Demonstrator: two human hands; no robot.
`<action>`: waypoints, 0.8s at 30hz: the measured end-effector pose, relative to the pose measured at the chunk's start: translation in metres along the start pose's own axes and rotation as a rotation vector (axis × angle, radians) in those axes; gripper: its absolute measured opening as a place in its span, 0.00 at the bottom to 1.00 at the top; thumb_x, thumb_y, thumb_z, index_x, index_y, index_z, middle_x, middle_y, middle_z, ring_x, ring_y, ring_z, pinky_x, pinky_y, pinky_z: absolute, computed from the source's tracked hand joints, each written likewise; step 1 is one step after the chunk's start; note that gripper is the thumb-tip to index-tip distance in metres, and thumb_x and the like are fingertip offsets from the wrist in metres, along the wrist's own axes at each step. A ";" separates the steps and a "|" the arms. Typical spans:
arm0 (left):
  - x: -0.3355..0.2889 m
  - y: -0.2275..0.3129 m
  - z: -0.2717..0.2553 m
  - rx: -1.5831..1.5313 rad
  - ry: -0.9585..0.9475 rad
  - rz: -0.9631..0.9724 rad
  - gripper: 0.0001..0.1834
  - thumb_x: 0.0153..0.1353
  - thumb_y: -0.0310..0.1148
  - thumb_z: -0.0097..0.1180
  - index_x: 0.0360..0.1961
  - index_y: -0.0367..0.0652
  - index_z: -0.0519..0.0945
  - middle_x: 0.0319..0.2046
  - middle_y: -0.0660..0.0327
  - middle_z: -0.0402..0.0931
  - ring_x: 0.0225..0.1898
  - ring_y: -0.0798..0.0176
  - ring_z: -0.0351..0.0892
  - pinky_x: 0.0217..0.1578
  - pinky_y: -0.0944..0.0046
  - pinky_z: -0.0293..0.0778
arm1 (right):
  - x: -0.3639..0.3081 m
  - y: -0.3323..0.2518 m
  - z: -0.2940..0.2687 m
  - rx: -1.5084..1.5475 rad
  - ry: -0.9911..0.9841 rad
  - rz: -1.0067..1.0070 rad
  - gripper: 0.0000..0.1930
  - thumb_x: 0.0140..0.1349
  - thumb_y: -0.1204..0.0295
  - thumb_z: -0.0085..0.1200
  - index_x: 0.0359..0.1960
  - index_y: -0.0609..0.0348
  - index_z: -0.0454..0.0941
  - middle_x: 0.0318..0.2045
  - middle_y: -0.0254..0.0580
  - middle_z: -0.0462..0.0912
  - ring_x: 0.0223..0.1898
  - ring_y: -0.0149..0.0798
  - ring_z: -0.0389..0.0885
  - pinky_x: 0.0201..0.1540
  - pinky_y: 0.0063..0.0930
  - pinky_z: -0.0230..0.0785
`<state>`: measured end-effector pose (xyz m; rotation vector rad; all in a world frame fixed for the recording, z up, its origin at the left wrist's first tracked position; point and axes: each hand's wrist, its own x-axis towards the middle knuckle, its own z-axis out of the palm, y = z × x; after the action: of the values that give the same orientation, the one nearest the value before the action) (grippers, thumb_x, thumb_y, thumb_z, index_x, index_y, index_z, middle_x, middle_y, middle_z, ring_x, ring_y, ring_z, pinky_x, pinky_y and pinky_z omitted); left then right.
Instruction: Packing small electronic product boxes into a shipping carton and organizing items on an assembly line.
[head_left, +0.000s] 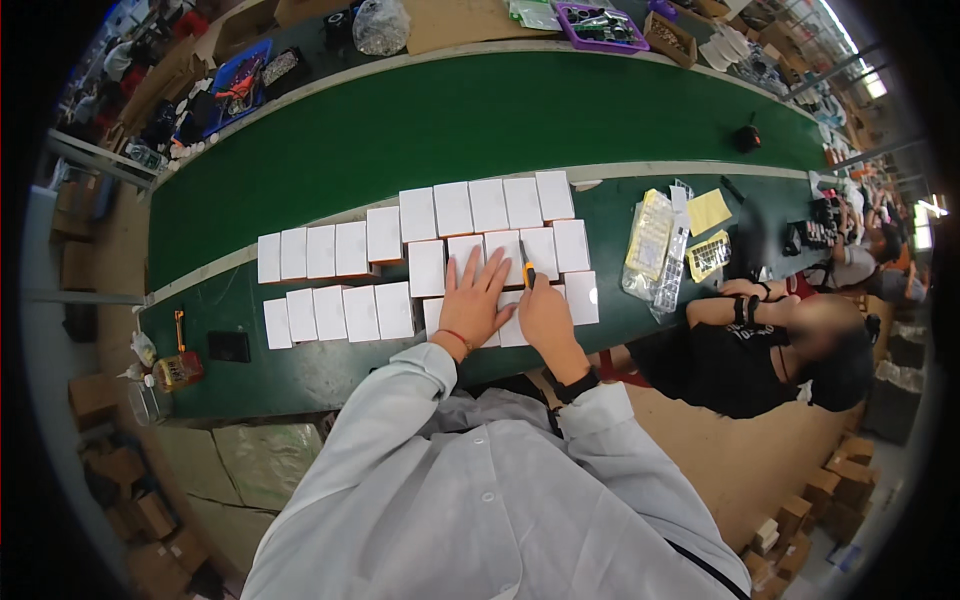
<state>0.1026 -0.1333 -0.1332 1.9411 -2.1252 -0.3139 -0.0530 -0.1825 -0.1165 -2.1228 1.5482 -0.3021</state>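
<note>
My right hand [547,320] grips a yellow-and-black utility knife [529,272], its tip pointing away from me over the white boxes. Flat on the boxes beside it lies my left hand [474,310], fingers spread and holding nothing. Under and around both hands, a block of small white boxes [574,246] stands in close rows, with orange showing along some lower edges. To the left, two more rows of white boxes [330,314] join this block. My hands hide parts of the boxes beneath them; whether the blade touches a box I cannot tell.
A green conveyor belt [400,130] runs beyond the table [230,385]. At left are a phone [229,347] and an amber bottle [180,370]. At right lie bagged yellow sheets [650,235] and a yellow paper [709,212]. A person in black [740,360] sits close by on the right.
</note>
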 end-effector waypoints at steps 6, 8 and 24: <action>0.000 0.002 0.004 0.049 0.027 0.011 0.43 0.62 0.54 0.62 0.75 0.49 0.64 0.79 0.62 0.53 0.79 0.46 0.46 0.74 0.30 0.42 | 0.011 0.001 -0.003 -0.008 -0.108 0.068 0.13 0.66 0.69 0.53 0.44 0.68 0.74 0.33 0.62 0.85 0.35 0.62 0.87 0.38 0.53 0.79; 0.002 0.004 0.006 0.063 0.030 0.013 0.43 0.62 0.54 0.62 0.75 0.49 0.64 0.78 0.62 0.53 0.79 0.46 0.47 0.74 0.30 0.42 | 0.021 0.009 -0.003 -0.055 -0.144 -0.011 0.13 0.65 0.67 0.55 0.42 0.67 0.76 0.36 0.63 0.85 0.37 0.61 0.87 0.40 0.52 0.80; -0.002 0.003 0.013 0.145 0.022 -0.001 0.40 0.67 0.55 0.56 0.75 0.50 0.64 0.79 0.62 0.52 0.79 0.46 0.46 0.74 0.31 0.42 | -0.099 0.016 -0.038 0.134 -0.173 0.082 0.12 0.70 0.70 0.49 0.44 0.69 0.70 0.33 0.69 0.82 0.36 0.71 0.82 0.40 0.62 0.74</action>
<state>0.0957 -0.1314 -0.1442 2.0135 -2.1882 -0.1413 -0.1163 -0.1031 -0.0821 -1.9242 1.4687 -0.1831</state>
